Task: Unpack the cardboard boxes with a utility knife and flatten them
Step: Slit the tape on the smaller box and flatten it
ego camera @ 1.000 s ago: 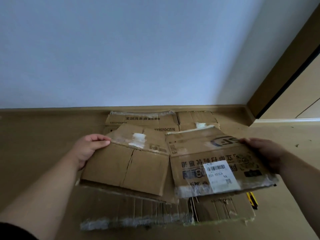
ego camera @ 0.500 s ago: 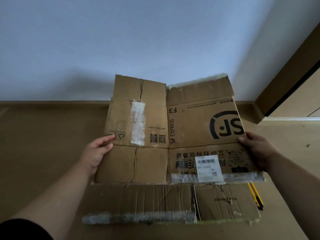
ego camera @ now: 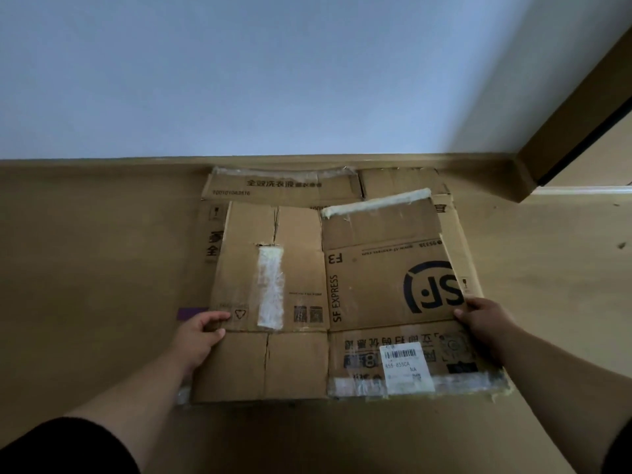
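A flattened SF Express cardboard box (ego camera: 369, 289) lies spread on the floor, printed side up, with tape strips and a white barcode label on its near right flap. My left hand (ego camera: 201, 331) grips its left edge, thumb on top. My right hand (ego camera: 478, 319) holds its right edge by the black SF logo. It rests on top of another flattened box (ego camera: 280, 186) with Chinese print, whose far flaps show near the wall. The utility knife is hidden.
The wooden floor (ego camera: 85, 268) runs to a white wall (ego camera: 273, 80) with a wooden skirting. A door frame (ego camera: 574, 131) stands at the right. A purple patch (ego camera: 191, 313) peeks out beside my left hand.
The box was lifted and unfolded upright half a second ago; now it is laid flat on the stack, covering the lower cardboard and the yellow knife that lay at the right.
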`<state>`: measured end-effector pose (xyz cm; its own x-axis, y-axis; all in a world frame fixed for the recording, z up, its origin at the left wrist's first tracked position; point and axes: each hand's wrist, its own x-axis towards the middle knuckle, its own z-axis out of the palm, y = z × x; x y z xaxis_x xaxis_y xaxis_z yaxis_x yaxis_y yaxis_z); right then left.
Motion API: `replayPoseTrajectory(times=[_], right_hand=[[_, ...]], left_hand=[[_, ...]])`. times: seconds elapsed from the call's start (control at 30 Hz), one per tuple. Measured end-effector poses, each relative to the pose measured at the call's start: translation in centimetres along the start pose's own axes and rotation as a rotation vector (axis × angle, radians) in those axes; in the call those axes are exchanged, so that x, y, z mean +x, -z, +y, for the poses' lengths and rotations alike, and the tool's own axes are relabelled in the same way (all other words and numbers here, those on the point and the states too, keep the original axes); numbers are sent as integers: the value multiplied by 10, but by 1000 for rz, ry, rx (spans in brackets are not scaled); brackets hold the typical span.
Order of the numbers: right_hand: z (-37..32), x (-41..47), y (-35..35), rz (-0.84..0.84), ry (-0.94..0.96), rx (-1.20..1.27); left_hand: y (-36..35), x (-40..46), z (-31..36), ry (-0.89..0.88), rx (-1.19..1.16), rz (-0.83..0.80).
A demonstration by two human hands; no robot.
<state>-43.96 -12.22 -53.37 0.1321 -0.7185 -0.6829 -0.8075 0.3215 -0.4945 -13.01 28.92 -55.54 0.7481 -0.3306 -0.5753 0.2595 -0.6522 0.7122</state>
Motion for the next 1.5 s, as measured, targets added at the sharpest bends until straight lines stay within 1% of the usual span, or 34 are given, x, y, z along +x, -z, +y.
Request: replayPoseTrajectory(times=[0.07, 0.1, 0.2, 0.3, 0.4, 0.47, 0.53, 0.63, 0.67, 0.73, 0.8, 0.83, 0.93, 1.07, 1.17, 1.23, 1.3, 1.37, 1.47, 1.5], right_hand=[[24, 33, -5, 55, 11, -137], [24, 34, -9, 87, 29, -203], [-10, -13, -19, 168, 117, -353], [-27, -12, -20, 236, 175, -334], [-43, -4, -19, 251, 232, -316], [-52, 2, -19, 215, 272, -295], [-57, 9, -22, 168, 304, -363], [-56, 15, -37, 109, 371, -724], [-51, 17, -45, 60, 407, -811], [-37, 22, -62, -91, 503, -920], [-19, 29, -76, -223, 513, -995], [-13, 32, -80, -241, 497, -1010], [-11, 29, -81, -194, 508, -908], [-6, 26, -62, -64, 490, -676], [6, 33, -44, 28, 468, -639], [11, 38, -31, 109, 415, -628], [18, 43, -16, 191, 335, -586], [30, 48, -1, 238, 243, -537], [55, 57, 25, 291, 138, -569], [65, 61, 33, 286, 104, -593]], left_hand=[[-4, 0, -4, -9, 50, 16], [-5, 1, -3, -8, 60, 37], [-7, 8, 5, -34, 53, 77], [-8, 17, 21, -68, 75, 85], [-10, 28, 41, -68, 93, 133], [-10, 37, 50, -60, 115, 136], [-12, 44, 55, -23, 166, 122], [-22, 43, 64, 4, 353, 79], [-27, 40, 65, -15, 441, 57], [-38, 35, 64, -79, 575, -19], [-50, 31, 59, -99, 632, -119], [-56, 30, 57, -96, 668, -162], [-68, 30, 55, -88, 781, -231], [-75, 30, 56, -89, 876, -236], [-88, 31, 60, -133, 945, -249], [-101, 31, 64, -115, 934, -248], [-114, 31, 65, -80, 930, -211], [-124, 29, 64, -67, 955, -161], [-135, 26, 62, -91, 1010, -71], [-139, 25, 63, -112, 1023, -50]])
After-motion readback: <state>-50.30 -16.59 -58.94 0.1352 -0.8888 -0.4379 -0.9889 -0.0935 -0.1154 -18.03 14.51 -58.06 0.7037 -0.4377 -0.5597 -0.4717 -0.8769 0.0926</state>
